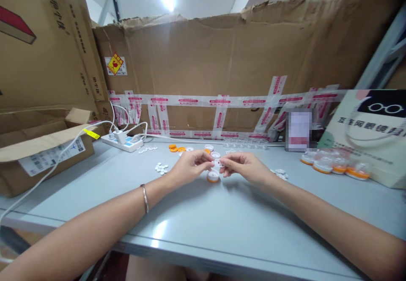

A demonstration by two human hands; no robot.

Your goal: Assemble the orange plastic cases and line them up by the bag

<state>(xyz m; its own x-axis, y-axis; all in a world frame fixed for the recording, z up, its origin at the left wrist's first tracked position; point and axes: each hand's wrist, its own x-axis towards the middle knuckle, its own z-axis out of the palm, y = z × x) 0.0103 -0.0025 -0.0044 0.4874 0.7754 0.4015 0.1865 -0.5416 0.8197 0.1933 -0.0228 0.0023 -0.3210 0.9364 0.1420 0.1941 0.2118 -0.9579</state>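
My left hand point(192, 165) and my right hand point(242, 166) meet in the middle of the table, thumbs and fingertips pinched. Between them is a small clear and white plastic part point(217, 162), its exact shape too small to make out. Just below it on the table sits a round white base with an orange rim point(213, 176), apart from the fingers. A similar round white piece point(215, 155) lies right behind the held part. Behind my left hand are several orange rings point(181, 149) and white rings point(189, 149).
Small white discs point(161, 169) lie to the left, white pieces point(280, 174) to the right. Clear parts point(245, 144) line the back. Clear-domed orange-rimmed units point(339, 166) stand by a paper bag point(364, 137). A power strip point(123, 141) and open carton point(47, 150) are left.
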